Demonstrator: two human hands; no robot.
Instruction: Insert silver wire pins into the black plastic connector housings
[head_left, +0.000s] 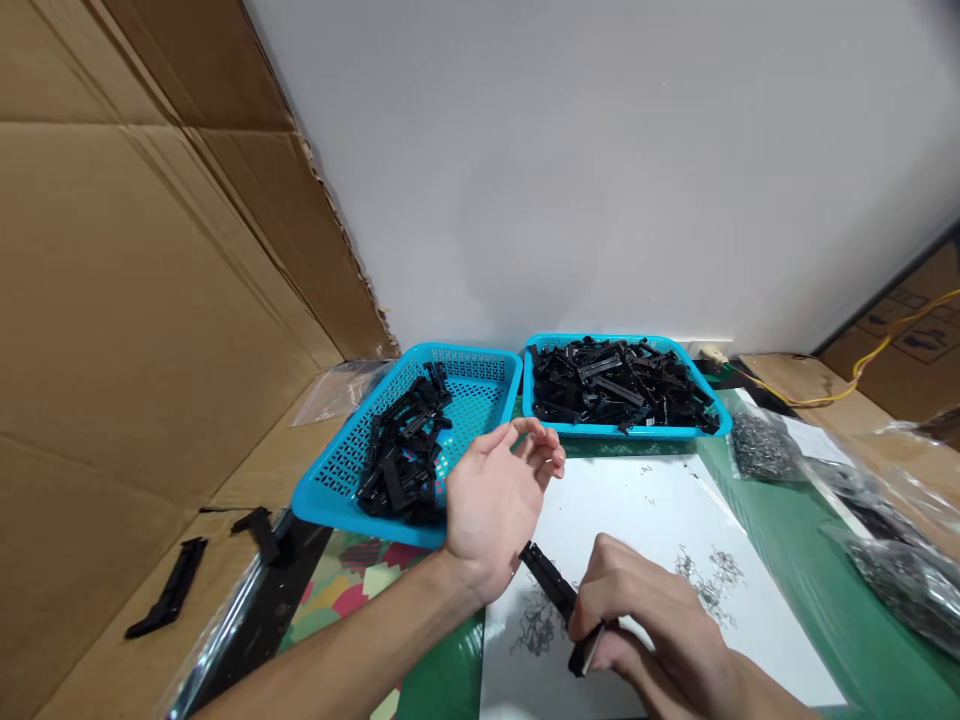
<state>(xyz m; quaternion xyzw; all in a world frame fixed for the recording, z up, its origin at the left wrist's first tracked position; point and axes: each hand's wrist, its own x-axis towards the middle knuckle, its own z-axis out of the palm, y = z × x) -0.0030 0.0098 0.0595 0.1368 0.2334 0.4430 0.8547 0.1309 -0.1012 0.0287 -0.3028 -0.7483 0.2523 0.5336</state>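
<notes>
I have the right hand (pixel 651 608) gripping a black part (pixel 550 582) in its fingers, over the white sheet (pixel 604 510) and scattered metal bits (pixel 535 625). Left hand (pixel 495 508): fingers loosely curled, no load visible. Step, I judge: single-part handling; next move calls for a steady right grip.

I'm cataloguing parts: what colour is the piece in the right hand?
The piece is black, best seen in the head view.

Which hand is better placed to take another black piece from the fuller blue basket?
Probably the left hand: it looks empty, is loosely curled, and is nearer the fuller blue basket. The right hand is lower, over the white sheet, and already holds a black piece.
</notes>
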